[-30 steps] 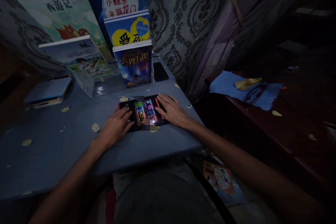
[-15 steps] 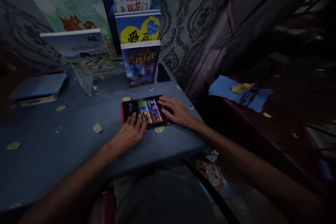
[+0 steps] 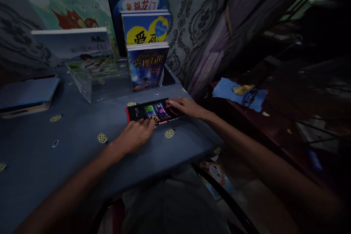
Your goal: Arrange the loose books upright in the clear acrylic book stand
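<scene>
A flat black box [image 3: 138, 111] with a red left end and rows of small bright pictures lies on the blue tablecloth, its near edge tipped up so a narrow printed side shows. My left hand [image 3: 138, 133] has its fingers bent over the near left edge of this box. At the right end my right hand [image 3: 186, 106] grips it, thumb and fingers close together; the fingers' undersides are hidden. Behind the box stand a dark blue book [image 3: 148, 67] and a blue and yellow book [image 3: 148, 27].
A clear stand [image 3: 86, 89] holds a pale picture book [image 3: 90, 53] further left. Stacked notebooks [image 3: 30, 93] lie at the left. A dark phone-like slab [image 3: 168, 76] is beside the dark blue book. Right of the table, a blue cloth [image 3: 229, 91] lies on a dark red surface.
The box's near edge has tipped up and its printed side has come into view. My right hand's fingers have drawn together on the right end. The view has shifted slightly.
</scene>
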